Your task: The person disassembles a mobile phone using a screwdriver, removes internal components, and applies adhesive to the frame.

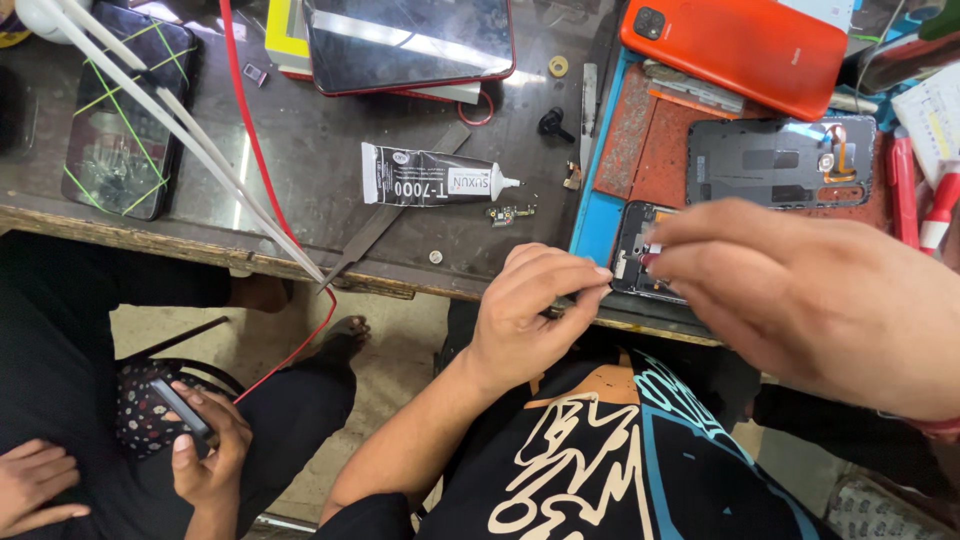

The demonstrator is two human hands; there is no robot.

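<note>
The surface (330, 150) is dark, worn and glossy, with a chipped wooden edge. On a blue mat (598, 215) with a rust-coloured middle lies an opened phone (640, 250), a dark rectangle with its inner parts bared, at the near edge of the surface. The right hand (810, 300) reaches over it, fingers drawn together in a pinch at the phone's near end; whether something small sits in that grip cannot be told. The left hand (530, 310) hangs just beside the phone's left edge, its thumb and fingers closed toward each other at the tips, and what they touch is hidden.

Beyond the phone rests a grey back frame (770, 160) with an orange ribbon part, and past that a smooth orange phone (740, 45) lying face down. A soft squeeze tube of glue (430, 182), black and white with a white nozzle, lies left of the mat, near a flat metal file (385, 220). A cracked phone (125, 110) bound with green rubber bands sits far left. Below, another person's hand (205, 450) holds a dark phone.
</note>
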